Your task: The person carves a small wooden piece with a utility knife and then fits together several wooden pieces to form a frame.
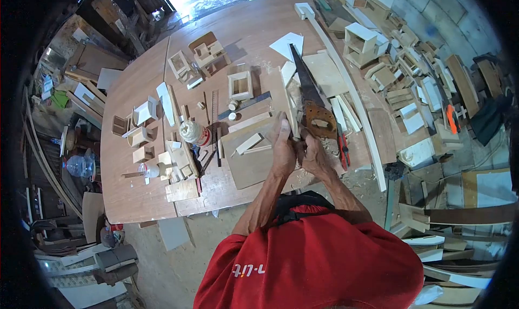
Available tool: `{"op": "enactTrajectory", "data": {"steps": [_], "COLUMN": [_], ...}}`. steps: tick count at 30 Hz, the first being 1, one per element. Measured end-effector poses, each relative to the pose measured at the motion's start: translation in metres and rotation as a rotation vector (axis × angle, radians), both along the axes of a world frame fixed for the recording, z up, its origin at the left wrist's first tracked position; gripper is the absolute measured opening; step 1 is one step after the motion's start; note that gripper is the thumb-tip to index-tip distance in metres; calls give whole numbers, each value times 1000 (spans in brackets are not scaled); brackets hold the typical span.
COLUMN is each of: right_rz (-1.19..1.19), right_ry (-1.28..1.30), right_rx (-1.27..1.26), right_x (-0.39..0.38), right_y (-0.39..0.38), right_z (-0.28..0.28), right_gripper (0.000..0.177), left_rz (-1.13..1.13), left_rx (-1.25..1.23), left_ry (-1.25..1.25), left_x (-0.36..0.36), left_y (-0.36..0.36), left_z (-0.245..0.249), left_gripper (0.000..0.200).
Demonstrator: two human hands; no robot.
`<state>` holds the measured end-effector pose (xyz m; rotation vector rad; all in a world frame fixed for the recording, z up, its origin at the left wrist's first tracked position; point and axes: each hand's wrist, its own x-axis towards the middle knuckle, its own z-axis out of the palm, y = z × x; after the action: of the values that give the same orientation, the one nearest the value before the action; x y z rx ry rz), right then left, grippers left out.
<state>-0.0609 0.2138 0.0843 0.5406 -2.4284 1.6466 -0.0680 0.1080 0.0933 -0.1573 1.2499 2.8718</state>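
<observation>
Near the front edge of the workbench, my left hand (284,149) is closed around the lower part of a thin wooden strip (293,120), thumb on top. My right hand (313,153) is closed at the near end of the same strip; its fingertips are partly hidden. Just right of the strip lies a handsaw (309,87) with a wooden handle (320,121), its blade pointing away from me. Red-handled pliers or cutters (344,151) rest beside my right hand. To the left, a flat board (246,168) carries small wood pieces (249,143).
A glue jar (194,133), a steel ruler (244,106) and small wooden boxes (240,85) sit on the workbench (140,185). A long white strip (351,87) runs along its right side. Offcuts and more little boxes (360,44) crowd the far right.
</observation>
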Motion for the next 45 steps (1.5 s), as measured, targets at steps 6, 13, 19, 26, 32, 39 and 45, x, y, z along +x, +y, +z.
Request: {"op": "enactTrajectory", "data": {"steps": [6,13,19,26,32,39,45], "right_rz": [-210,-73,-183,-356,-317,-260,-222], "right_ry": [-85,-82,-716,-4,257,296,328], "right_rx": [-45,-68,-761,-161,217,375,376], "right_x": [0,-5,4,2,10,23,27], "right_y": [2,22,26,31,0,-9,-12], "right_z": [-12,-33,1,-9,9,11,12], "right_gripper": [16,21,35,32,34,38,42], "left_rz": [191,97,26,184,51,23,35], "left_rx": [-672,-489,-215,-159,-44,171,135], "left_ry": [21,-127,-217,-117,-71,-114,-63], "left_x": [-1,-8,-9,-6,-5,-1,3], "left_y": [-11,-50,-61,-39,-33,-29,-18], "left_z": [-15,-16,-38,-10,-28,-32,-25], "left_gripper": [35,24,18,18,33,40,48]}}
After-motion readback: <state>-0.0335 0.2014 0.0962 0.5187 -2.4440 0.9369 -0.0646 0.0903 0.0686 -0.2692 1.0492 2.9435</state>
